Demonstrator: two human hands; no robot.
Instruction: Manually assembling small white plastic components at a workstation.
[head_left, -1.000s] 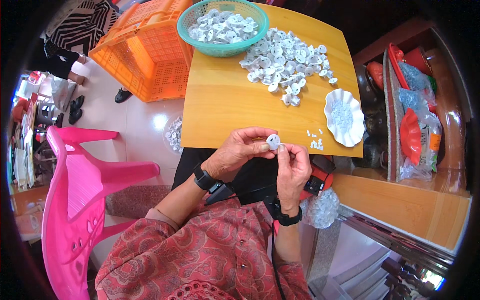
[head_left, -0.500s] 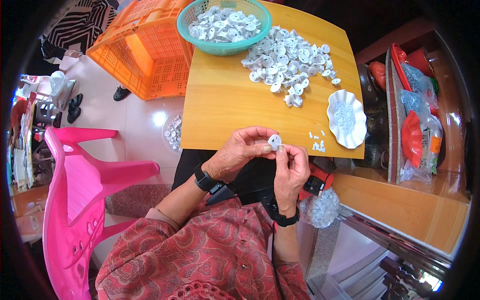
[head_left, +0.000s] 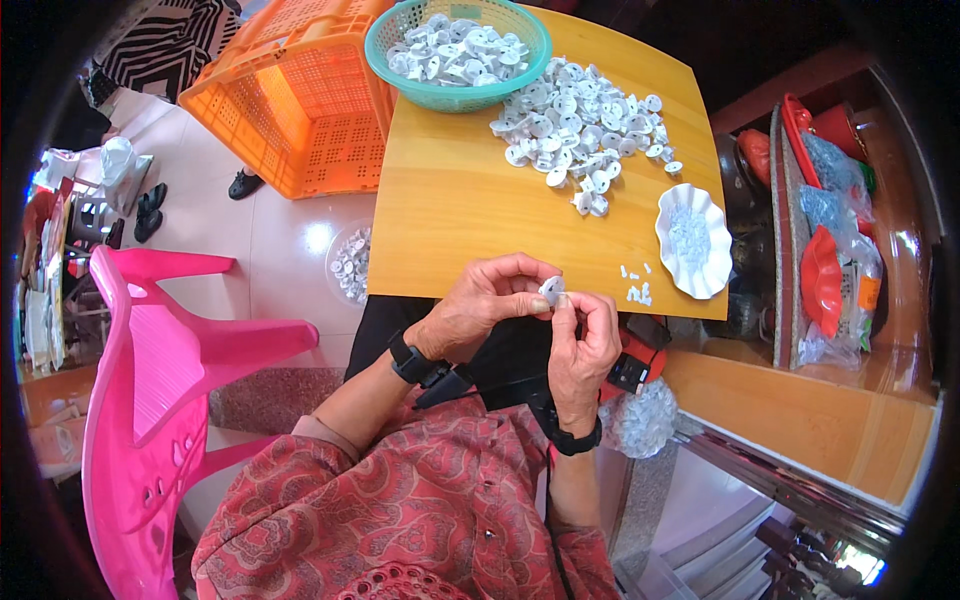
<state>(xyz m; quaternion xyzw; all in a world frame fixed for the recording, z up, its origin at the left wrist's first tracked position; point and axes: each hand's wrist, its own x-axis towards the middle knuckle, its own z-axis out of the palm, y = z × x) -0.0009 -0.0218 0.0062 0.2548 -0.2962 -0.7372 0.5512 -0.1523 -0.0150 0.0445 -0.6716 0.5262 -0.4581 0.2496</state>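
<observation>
A small white round plastic part [head_left: 551, 287] is pinched between the thumb and fingers of my left hand [head_left: 492, 302], just over the table's near edge. My right hand [head_left: 582, 338] is closed at the part's right side, thumb and fingertips meeting against it. Whether a smaller piece sits in those fingertips is hidden. Farther back lies a spread heap of similar white plastic parts [head_left: 590, 125]. To the right of my hands are several tiny white pieces [head_left: 638, 293], beside a scalloped white dish [head_left: 718, 255] holding many tiny clear or whitish pieces [head_left: 688, 235].
A green plastic basket [head_left: 545, 60] full of white parts stands at the back of the yellow wooden table [head_left: 440, 200]. Left of it are an orange crate [head_left: 335, 150], a pink chair [head_left: 150, 370] and a clear container of white parts [head_left: 350, 265] on the floor. Shelves [head_left: 800, 390] stand right.
The white part has turned in my fingers and now shows its face more edge-on. Both hands stay in nearly the same place, and the whole view has shifted slightly.
</observation>
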